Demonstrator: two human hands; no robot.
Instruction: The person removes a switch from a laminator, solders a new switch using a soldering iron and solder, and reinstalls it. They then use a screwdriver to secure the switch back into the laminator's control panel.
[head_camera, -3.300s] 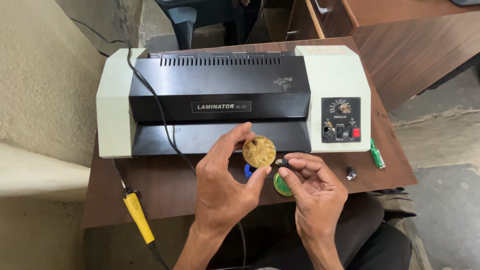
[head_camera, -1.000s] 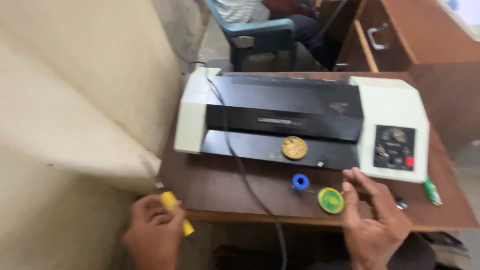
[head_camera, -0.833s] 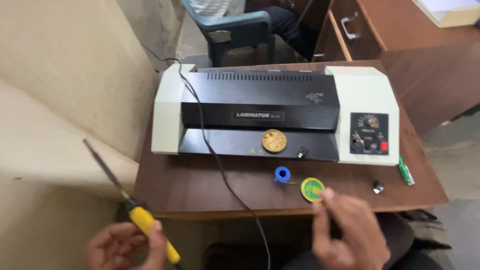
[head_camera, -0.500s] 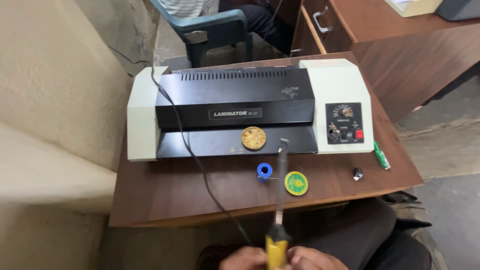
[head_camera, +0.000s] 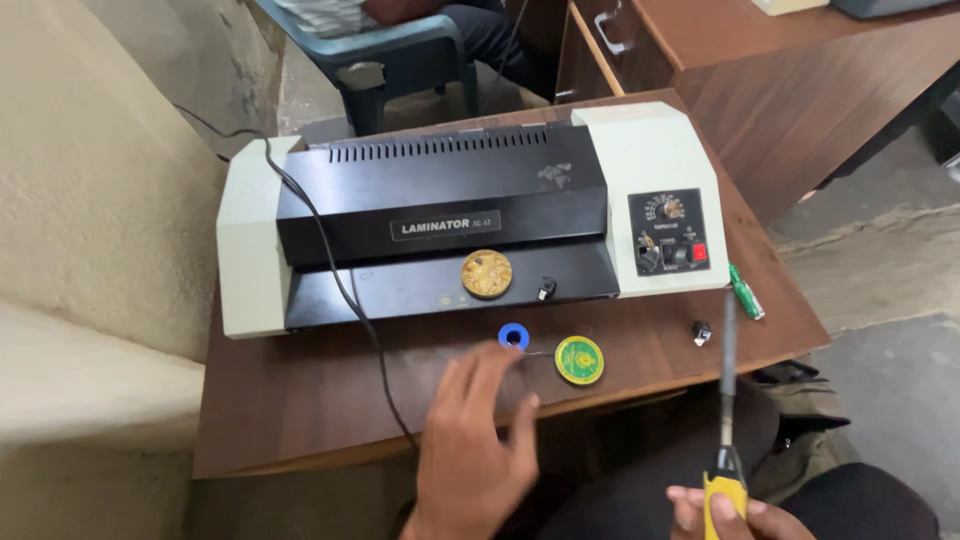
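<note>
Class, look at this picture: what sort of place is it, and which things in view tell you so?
Probably a small repair or office workroom: a cream-and-black laminating machine sits on a brown wooden table, the right hand holds a yellow-handled soldering iron, and a wooden desk stands behind.

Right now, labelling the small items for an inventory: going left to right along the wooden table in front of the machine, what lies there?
Blue spool → round yellow-green tin → small black part → green marker.

Yellow-handled soldering iron (head_camera: 727, 440), blue solder spool (head_camera: 513, 336), green-yellow round tin (head_camera: 579, 360), black-and-cream laminator (head_camera: 450, 215)
</note>
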